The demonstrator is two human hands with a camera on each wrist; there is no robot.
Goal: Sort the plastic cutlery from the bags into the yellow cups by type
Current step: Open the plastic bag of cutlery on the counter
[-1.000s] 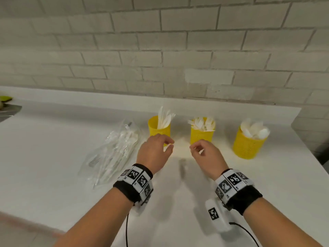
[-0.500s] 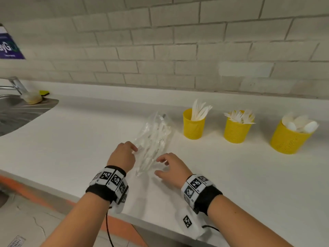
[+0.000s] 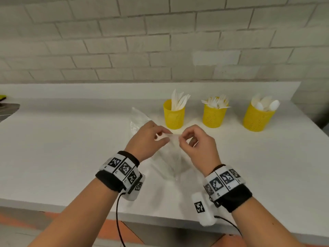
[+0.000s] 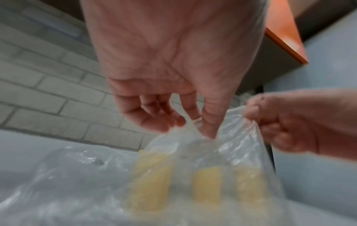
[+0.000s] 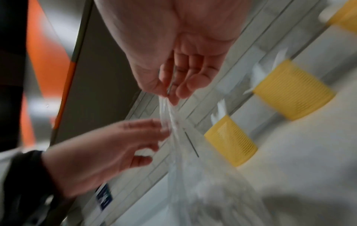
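Note:
A clear plastic bag hangs above the white counter, held up by its top edge. My left hand pinches that edge on the left and my right hand pinches it on the right. The left wrist view shows my left hand on the bag with the cups blurred behind the plastic. The right wrist view shows my right hand on the bag. Three yellow cups stand behind: knives, forks, spoons. What lies inside the held bag is too blurred to tell.
Another clear bag lies on the white counter behind my left hand. A brick wall runs along the back. A sink edge shows at far left. The counter's front edge is near my forearms.
Both hands moved from the bag lying on the counter to holding a bag lifted by its top edge in front of the cups. The head view has swung back to the right.

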